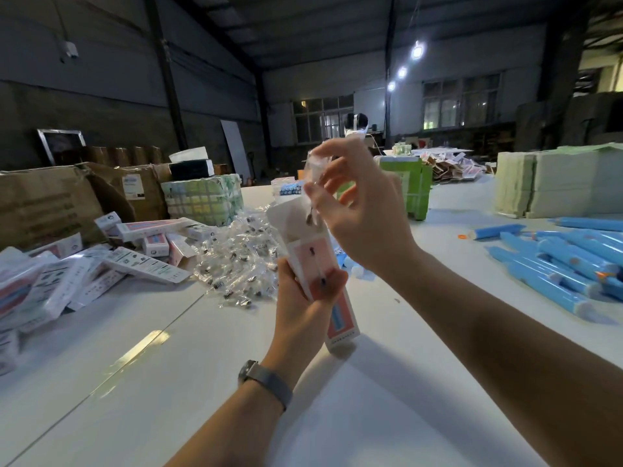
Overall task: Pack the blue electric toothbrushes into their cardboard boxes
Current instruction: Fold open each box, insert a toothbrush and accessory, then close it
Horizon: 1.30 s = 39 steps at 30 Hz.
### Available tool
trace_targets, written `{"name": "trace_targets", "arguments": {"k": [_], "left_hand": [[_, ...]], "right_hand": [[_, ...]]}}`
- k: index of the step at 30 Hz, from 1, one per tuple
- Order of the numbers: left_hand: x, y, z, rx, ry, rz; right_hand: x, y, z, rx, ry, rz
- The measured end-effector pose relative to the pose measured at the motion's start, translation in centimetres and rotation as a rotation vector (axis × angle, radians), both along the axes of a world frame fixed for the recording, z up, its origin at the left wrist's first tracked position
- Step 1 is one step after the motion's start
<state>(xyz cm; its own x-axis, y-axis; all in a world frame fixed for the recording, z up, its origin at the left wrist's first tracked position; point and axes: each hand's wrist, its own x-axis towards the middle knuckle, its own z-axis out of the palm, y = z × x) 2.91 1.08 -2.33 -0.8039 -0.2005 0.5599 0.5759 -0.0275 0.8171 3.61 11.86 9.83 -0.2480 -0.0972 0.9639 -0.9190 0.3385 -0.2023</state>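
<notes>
My left hand point(303, 294) grips a pink-and-white cardboard toothbrush box point(340, 315), held upright above the white table point(202, 382) with its top flap open. My right hand point(364, 214) is above the open end and pinches a small clear plastic packet point(315, 183) with dark parts inside, hanging into the box mouth. Several blue electric toothbrushes point(556, 261) in clear wrap lie on the table at the right. What is inside the box is hidden.
A pile of clear packets point(242, 257) lies left of the box. Packed and flat pink-white boxes point(101, 271) are heaped at the left. Brown cartons point(50, 203) stand behind them. Green-wrapped bundles point(411, 183) and stacked pale sheets point(546, 183) sit further back.
</notes>
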Motion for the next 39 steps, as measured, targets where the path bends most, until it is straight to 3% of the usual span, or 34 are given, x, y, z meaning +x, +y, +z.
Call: {"name": "trace_targets", "arguments": {"k": [4, 9, 15, 18, 22, 25, 28, 32, 39], "left_hand": [[-0.2, -0.2, 0.1, 0.007, 0.009, 0.052], [-0.5, -0.2, 0.1, 0.004, 0.036, 0.052], [-0.5, -0.2, 0.2, -0.029, 0.061, 0.061], [-0.2, -0.5, 0.4, -0.056, 0.019, 0.141], [0.2, -0.7, 0.6, -0.152, -0.023, 0.264], [0.3, -0.7, 0.6, -0.213, 0.041, 0.264], [0.8, -0.7, 1.0, -0.144, 0.16, 0.184], [1.1, -1.0, 1.6, -0.112, 0.188, 0.236], [1.3, -1.2, 1.5, -0.207, 0.197, 0.264]], "right_hand": [[-0.6, 0.1, -0.9, 0.304, -0.071, -0.193], [-1.5, 0.5, -1.6, 0.385, -0.156, -0.209], [-1.5, 0.5, -2.0, 0.481, -0.112, -0.251], [-1.6, 0.6, -1.8, 0.539, -0.16, -0.237], [-1.6, 0.6, -1.8, 0.624, -0.176, -0.372], [-1.6, 0.5, -1.9, 0.551, -0.228, -0.226], [-2.1, 0.6, -2.5, 0.441, -0.257, -0.032], [-2.5, 0.3, -3.6, 0.204, -0.412, 0.245], [-3.1, 0.8, -4.4, 0.071, -0.551, 0.421]]}}
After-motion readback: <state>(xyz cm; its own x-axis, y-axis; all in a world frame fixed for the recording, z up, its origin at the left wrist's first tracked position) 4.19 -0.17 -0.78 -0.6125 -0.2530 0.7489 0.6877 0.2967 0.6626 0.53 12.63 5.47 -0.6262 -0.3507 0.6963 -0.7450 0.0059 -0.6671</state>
